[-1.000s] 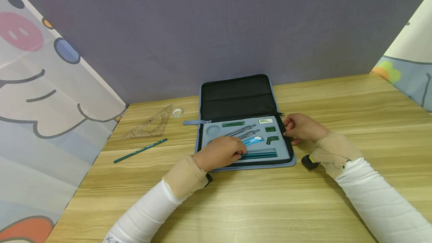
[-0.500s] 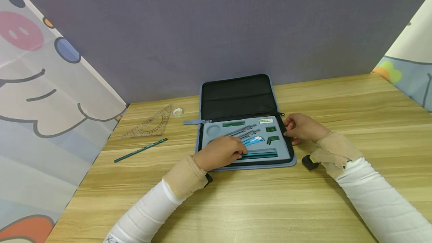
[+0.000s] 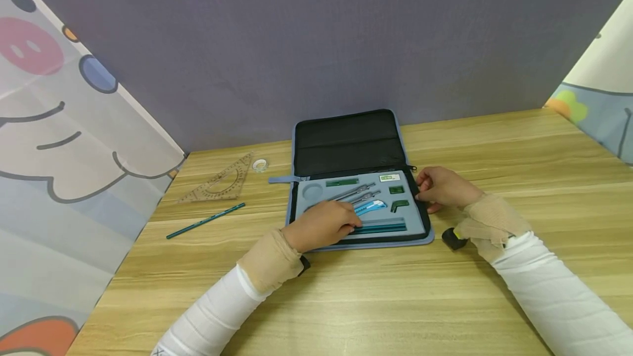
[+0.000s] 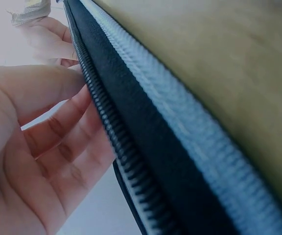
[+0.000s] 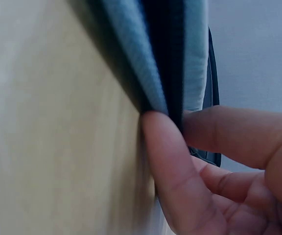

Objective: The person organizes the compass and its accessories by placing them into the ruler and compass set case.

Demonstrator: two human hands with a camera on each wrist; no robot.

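Note:
A blue-edged zippered case [image 3: 425, 231] lies unfolded on the wooden table, its grey foam tray [image 3: 321, 184] holding drawing tools. My left hand [image 3: 323, 223] reaches over the tray's front left, its curled fingertips at the left end of the dark green pencils [image 3: 386, 227]. In the left wrist view, the thumb [image 4: 48, 88] bends behind the zipper edge [image 4: 116, 127], hiding the fingertip contact. At the case's right side, my right hand [image 3: 447, 187] pinches the edge. The right wrist view shows the fabric edge [image 5: 155, 93] between finger and thumb.
In the tray lie metal compasses [image 3: 353, 192], a blue utility knife [image 3: 371, 206], a white eraser [image 3: 389, 177] and small green pieces [image 3: 397, 189]. On the table's left are a clear set square [image 3: 222, 183], a tape roll [image 3: 260, 165] and a green pencil [image 3: 205, 220]. A grey wall [image 3: 316, 43] stands behind.

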